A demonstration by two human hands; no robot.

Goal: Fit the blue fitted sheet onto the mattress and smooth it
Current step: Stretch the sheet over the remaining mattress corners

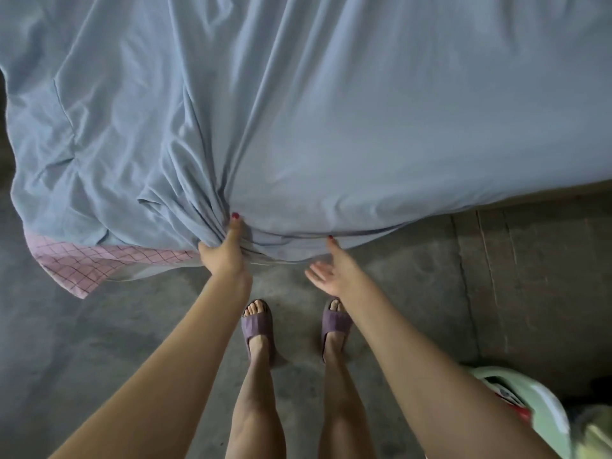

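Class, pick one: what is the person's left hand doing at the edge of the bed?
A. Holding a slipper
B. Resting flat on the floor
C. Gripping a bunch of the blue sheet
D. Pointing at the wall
C: the left hand grips gathered folds of the blue fitted sheet at the bed's edge.

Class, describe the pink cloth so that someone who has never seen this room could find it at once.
Start at the blue fitted sheet covering the bed. Follow its near edge leftwards past the left hand gripping a bunch of it. The pink cloth pokes out underneath, the only fabric with a dark grid pattern.
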